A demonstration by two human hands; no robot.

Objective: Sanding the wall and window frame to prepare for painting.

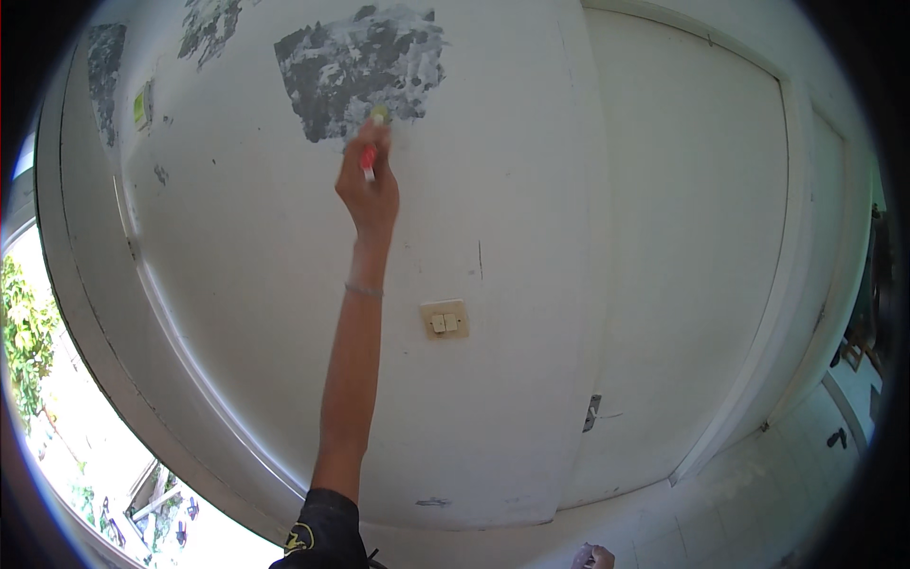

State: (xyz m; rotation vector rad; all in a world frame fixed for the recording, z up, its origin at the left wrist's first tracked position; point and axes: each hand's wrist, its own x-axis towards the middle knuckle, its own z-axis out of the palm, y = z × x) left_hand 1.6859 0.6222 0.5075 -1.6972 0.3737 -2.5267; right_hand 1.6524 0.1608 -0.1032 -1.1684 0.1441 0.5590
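Observation:
My left hand [370, 175] is raised against the white wall, its fingers closed round a paintbrush [369, 161] with a red and white handle end. The brush's yellowish head [380, 115] is at the lower edge of a dark grey patch [351, 71] streaked with white; motion blurs its details. My right hand [601, 558] shows only in part at the lower edge, well below the wall patch. Its fingers are curled by something pale that I cannot make out.
A light switch [445, 321] is on the wall right of my left forearm. A white door [692, 237] stands to the right, with a metal lock plate [592, 413]. At left are a small green-and-white box [143, 105], more grey patches [106, 76] and a bright opening outdoors.

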